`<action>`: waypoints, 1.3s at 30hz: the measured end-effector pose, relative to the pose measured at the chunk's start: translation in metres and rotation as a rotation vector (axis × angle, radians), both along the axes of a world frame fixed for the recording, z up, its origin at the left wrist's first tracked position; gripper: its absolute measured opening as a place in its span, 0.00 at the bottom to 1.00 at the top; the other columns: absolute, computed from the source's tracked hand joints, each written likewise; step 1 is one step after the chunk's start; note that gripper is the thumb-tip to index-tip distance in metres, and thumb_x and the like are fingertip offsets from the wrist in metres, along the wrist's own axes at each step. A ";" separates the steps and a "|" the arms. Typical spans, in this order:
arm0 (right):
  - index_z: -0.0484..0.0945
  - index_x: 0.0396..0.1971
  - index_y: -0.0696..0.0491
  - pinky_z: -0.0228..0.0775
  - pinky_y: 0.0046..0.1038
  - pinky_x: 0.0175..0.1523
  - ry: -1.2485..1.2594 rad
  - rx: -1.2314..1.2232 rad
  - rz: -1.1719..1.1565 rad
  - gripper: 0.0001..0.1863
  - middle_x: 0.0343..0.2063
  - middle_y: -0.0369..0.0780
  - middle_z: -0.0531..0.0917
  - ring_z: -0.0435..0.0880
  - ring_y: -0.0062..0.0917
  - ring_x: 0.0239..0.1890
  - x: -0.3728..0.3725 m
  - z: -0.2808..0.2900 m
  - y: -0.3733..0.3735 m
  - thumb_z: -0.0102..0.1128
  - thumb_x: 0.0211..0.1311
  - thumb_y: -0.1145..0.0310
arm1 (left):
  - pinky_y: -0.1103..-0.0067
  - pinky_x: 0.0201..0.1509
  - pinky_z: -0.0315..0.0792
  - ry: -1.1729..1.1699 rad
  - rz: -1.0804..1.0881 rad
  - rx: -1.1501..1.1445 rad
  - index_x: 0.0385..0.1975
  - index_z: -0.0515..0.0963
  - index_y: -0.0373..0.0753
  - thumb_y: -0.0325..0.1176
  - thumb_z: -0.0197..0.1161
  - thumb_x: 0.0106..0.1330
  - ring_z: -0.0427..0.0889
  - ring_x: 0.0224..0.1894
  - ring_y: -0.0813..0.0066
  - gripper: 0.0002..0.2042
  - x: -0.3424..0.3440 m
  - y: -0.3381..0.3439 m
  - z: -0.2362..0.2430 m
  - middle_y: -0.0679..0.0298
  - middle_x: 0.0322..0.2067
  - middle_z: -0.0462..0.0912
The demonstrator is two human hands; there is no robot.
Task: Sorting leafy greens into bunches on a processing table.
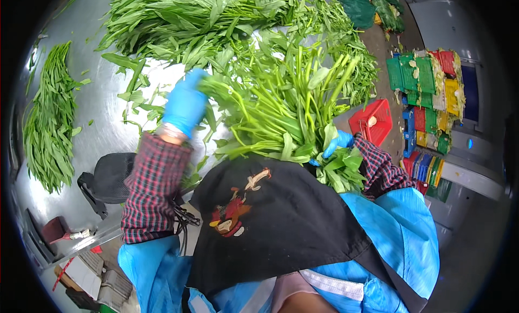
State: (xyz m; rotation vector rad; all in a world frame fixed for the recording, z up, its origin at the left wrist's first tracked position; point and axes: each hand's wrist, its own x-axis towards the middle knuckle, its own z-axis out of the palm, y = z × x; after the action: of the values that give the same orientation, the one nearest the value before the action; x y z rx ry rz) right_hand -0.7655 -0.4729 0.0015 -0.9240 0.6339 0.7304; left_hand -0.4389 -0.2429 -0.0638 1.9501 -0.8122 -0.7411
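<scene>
My right hand, in a blue glove, is closed around a bunch of water spinach. Leaves stick out below that hand, and pale green stems fan up and to the left over the table. My left hand, also blue-gloved, is over the metal table at the left side of the bunch. Motion smears its fingers, so their grip does not show. Loose stems and leaves lie beside it. A large heap of the same greens covers the far part of the table.
A neat pile of greens lies at the far left. Near the table's front edge is a black bag. To the right are a red basket and stacked coloured crates. A dark green sack stands at the far right.
</scene>
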 end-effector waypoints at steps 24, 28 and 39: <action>0.80 0.42 0.59 0.76 0.27 0.45 0.142 -0.008 0.267 0.18 0.38 0.44 0.84 0.84 0.30 0.39 0.000 0.011 -0.005 0.67 0.48 0.77 | 0.80 0.48 0.73 1.242 -0.349 -0.283 0.51 0.72 0.33 0.24 0.65 0.49 0.79 0.42 0.76 0.25 -0.039 0.032 0.047 0.62 0.42 0.81; 0.80 0.42 0.59 0.76 0.27 0.45 0.148 0.000 0.299 0.17 0.37 0.44 0.84 0.84 0.30 0.38 0.003 0.017 -0.011 0.68 0.48 0.77 | 0.81 0.49 0.71 0.886 -0.209 -0.094 0.52 0.72 0.32 0.28 0.61 0.55 0.78 0.43 0.78 0.22 0.005 0.056 0.013 0.62 0.43 0.80; 0.82 0.39 0.57 0.76 0.27 0.43 0.157 0.009 0.330 0.16 0.35 0.43 0.85 0.84 0.29 0.37 0.003 0.015 -0.007 0.69 0.47 0.74 | 0.85 0.29 0.70 0.868 -0.090 -0.095 0.45 0.79 0.35 0.38 0.62 0.61 0.77 0.28 0.83 0.16 -0.016 0.024 0.033 0.68 0.30 0.81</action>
State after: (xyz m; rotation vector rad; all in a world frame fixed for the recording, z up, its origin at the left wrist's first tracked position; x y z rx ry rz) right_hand -0.7627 -0.4799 0.0168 -0.9814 0.6212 1.1080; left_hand -0.4548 -0.2185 -0.0308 1.2997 -0.3781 -1.4240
